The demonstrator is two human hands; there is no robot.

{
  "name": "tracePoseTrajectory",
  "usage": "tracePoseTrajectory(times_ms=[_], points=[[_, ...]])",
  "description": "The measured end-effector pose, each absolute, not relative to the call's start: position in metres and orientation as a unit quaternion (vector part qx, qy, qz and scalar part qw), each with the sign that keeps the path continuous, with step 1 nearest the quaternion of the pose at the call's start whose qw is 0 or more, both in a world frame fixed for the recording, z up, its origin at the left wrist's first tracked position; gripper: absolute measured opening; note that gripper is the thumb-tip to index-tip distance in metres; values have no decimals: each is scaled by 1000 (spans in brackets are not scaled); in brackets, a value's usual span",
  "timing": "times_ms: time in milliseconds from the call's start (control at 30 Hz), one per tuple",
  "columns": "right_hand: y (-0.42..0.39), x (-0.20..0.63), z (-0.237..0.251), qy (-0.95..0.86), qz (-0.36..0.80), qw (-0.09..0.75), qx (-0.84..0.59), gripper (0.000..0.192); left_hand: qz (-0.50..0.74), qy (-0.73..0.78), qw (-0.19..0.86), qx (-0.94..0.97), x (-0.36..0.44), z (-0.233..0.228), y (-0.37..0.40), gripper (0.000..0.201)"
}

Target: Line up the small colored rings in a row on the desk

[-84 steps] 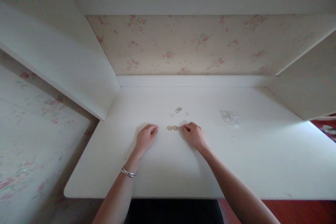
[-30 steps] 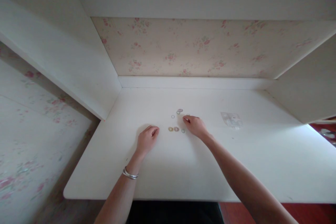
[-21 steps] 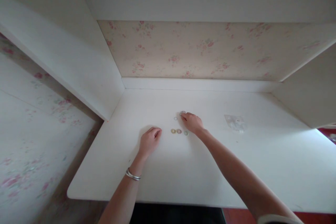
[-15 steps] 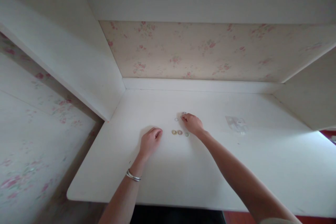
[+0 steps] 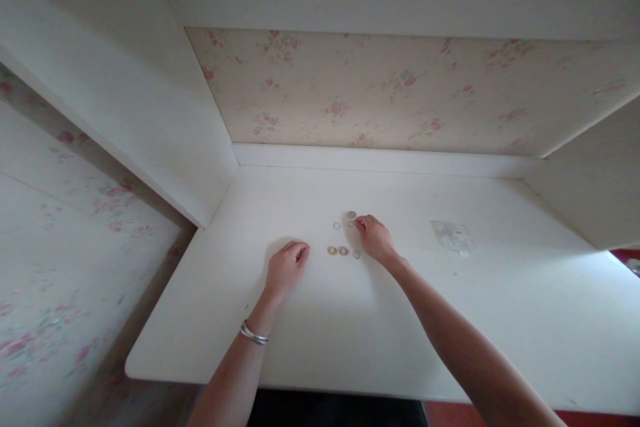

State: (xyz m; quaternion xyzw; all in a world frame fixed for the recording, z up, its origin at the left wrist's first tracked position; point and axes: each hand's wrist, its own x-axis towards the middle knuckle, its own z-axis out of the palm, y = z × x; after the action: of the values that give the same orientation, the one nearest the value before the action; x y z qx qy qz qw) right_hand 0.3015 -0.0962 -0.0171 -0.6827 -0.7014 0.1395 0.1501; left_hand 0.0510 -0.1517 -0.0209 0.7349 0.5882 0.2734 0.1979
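On the desk [image 5: 310, 320], the right hand [image 5: 376, 240] is pinching its fingertips onto a loose ring [image 5: 351, 223] beyond the row [image 5: 343, 251], while the left hand [image 5: 285, 268] is resting loosely curled, bracing.

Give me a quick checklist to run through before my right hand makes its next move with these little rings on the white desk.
1. Right hand at the loose rings farther back: ok, fingertips are on or right beside them.
2. A ring actually pinched: cannot tell, too small to see.
3. Row of three rings lying flat and apart: ok, side by side between the hands.
4. Left hand out of the way: ok, resting curled on the desk, left of the row.
5. Right wrist over the row: not ok, the wrist is close beside its right end.
6. Small clear bag: ok, lying apart at the right.
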Motion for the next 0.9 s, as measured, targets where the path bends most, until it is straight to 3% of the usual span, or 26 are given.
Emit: tracePoseTrajectory(times_ms=[167,433,900], points=[[-91,297,-17,-709,130,169,-672,28,270,594,198,731,52,-20,-152,20],[-89,276,-16,-733,133,122,-655,27,265,596,195,732,52,-21,-152,21],[-106,312,-6,-741,116,50,-660,30,259,588,176,746,52,-21,-152,20]])
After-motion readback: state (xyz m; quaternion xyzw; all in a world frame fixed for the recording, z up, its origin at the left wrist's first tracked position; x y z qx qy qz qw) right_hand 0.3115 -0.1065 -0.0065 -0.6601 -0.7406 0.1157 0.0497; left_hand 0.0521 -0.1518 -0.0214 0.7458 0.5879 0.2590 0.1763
